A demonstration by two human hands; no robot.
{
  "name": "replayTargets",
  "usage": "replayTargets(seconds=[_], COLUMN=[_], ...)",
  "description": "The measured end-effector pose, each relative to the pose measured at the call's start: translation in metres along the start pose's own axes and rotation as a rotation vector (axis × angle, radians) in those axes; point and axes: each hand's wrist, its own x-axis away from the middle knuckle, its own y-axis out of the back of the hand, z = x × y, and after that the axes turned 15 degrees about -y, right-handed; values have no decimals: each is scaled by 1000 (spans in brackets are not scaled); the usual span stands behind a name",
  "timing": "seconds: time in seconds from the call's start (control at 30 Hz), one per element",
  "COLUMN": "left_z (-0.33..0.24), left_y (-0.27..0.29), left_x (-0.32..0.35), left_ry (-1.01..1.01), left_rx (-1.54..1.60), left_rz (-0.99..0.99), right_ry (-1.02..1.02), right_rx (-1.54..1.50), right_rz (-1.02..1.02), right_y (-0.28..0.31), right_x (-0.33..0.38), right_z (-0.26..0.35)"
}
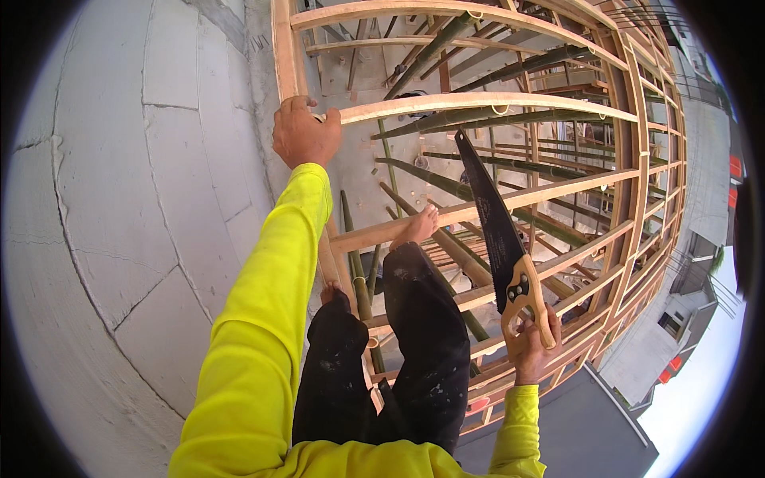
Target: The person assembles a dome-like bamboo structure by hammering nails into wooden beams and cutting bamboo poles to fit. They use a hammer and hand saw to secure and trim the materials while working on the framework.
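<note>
- The left hand [304,134] is closed over the end of a pale wooden rail [478,102], fingers curled round it, right where the rail meets the upright post [284,48] of the timber scaffold [637,199].
- Just to the left of that hand stands a grey block wall [119,199], close beside the yellow sleeve [263,319].
- The right hand [532,346] is clenched round the wooden handle [526,299] of a hand saw [498,231], down low and well apart from the left hand.
- The saw's dark blade [486,207] points up and away from the right hand, tilted towards the left hand's rail, its tip just short of it.
- Between the two hands a bare foot [416,227] rests on a lower rail [494,207], with black trousers [422,342] below.
- Bamboo poles [446,187] cross behind the rails.
</note>
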Motion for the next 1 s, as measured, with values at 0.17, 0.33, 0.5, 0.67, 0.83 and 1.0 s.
replayTargets(seconds=[0.17,0.33,0.5,0.67,0.83,1.0], left_z=[-1,5,3,5,2,1], left_y=[-8,-9,-4,-3,2,3], left_x=[-4,-4,-5,-13,-16,-18], left_ry=[156,51,-17,-51,-32,14], left_rx=[-15,-12,-19,11,39,64], left_rz=[-33,-52,-80,-92,-81,-70], right_ry=[-58,12,107,322,382,509], right_rx=[-106,-133,54,170,242,196], right_rz=[34,174,242,284,375,424], right_y=[-16,-8,13,29,15,-13], right_x=[-26,-64,-102,-147,-180,-190], right_z=[65,114,188,269,339,414])
